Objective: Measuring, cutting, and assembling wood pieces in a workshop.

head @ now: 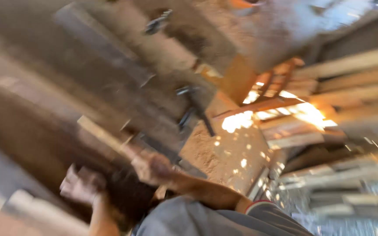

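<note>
Dark, rough timber log (pixel 66 144) is gripped by both hands (pixel 152 168) (pixel 79 185), probably for steadying it; blur hides details.

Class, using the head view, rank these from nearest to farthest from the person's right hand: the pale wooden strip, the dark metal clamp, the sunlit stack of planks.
1. Pale wooden strip: just left of and above the right hand, seemingly touching; blur hides the grip.
2. Dark metal clamp: above the hand, mid-frame.
3. Sunlit stack of planks: far right, beyond the sawdust-covered surface.
</note>
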